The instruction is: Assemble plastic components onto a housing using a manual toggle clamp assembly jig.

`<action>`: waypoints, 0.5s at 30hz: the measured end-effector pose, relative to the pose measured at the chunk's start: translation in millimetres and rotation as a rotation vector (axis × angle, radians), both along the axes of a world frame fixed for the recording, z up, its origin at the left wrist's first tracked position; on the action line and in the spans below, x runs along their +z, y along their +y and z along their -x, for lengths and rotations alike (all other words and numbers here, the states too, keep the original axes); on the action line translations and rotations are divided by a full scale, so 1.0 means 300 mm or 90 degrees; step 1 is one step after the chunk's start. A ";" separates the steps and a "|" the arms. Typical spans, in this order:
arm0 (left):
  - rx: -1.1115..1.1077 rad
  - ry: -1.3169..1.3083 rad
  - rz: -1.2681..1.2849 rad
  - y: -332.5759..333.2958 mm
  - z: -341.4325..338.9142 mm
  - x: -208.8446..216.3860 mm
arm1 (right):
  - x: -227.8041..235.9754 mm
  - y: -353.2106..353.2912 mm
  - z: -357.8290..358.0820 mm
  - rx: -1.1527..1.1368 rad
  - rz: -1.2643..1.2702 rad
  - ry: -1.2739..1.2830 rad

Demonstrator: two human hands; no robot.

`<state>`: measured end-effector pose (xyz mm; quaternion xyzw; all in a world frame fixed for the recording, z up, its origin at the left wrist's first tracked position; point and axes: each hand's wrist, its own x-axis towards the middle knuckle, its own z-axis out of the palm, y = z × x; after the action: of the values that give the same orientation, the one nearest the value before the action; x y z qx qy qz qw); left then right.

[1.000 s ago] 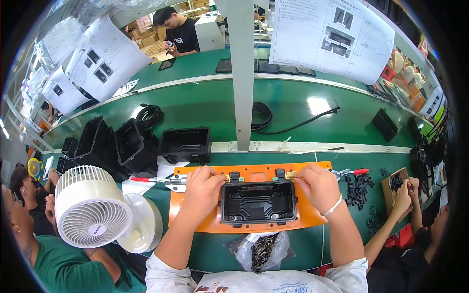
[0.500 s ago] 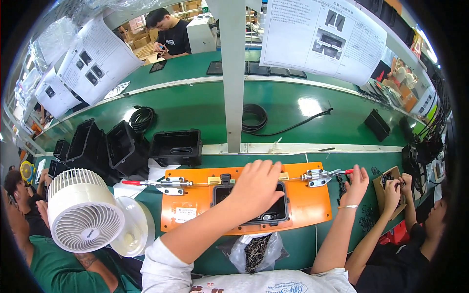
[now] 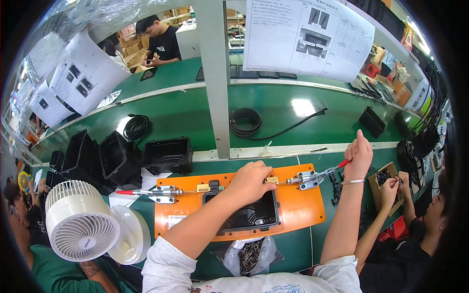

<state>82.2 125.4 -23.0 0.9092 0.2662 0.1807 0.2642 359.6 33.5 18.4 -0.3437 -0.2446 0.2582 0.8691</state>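
My right hand (image 3: 359, 155) is closed around the red handle (image 3: 344, 163) of the right toggle clamp (image 3: 307, 180), its lever angled up. Over the far rim of an open black plastic box (image 3: 251, 219), my left hand (image 3: 248, 184) bends its fingers down beside the right brass block (image 3: 271, 180). What those fingertips grip is hidden. The box sits in an orange fixture plate (image 3: 303, 207). A black latch piece (image 3: 214, 185) shows at its far rim, near the left brass block (image 3: 202, 187). The left toggle clamp (image 3: 165, 193) lies with its red handle pointing left.
A white fan (image 3: 83, 222) stands left of the plate, with several black boxes (image 3: 168, 155) behind it. A bag of screws (image 3: 249, 256) lies at the near edge. Coiled black cable (image 3: 245, 122) rests beyond a metal post (image 3: 216, 78). A co-worker's hands (image 3: 391, 188) work at the right.
My right hand has closed on the red clamp handle and raised it. My left hand has shifted toward the box's far rim, its fingers now bent. The view has shifted slightly.
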 end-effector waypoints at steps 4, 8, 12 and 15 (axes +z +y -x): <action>-0.103 0.042 0.019 0.037 0.025 0.031 | 0.011 -0.027 -0.003 -0.053 0.077 -0.099; -0.105 0.059 0.027 0.026 0.022 0.039 | 0.009 -0.024 -0.014 -0.060 0.101 -0.081; -0.070 0.008 0.041 0.010 0.036 0.029 | -0.018 -0.021 -0.062 -0.130 0.118 0.047; 0.005 0.093 -0.020 -0.010 0.037 0.048 | -0.111 -0.047 -0.156 -0.119 0.102 0.199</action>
<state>71.1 122.4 -8.5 0.9229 0.2856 0.1191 0.2289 406.4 19.5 -15.0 -0.3886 -0.0521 0.2455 0.8866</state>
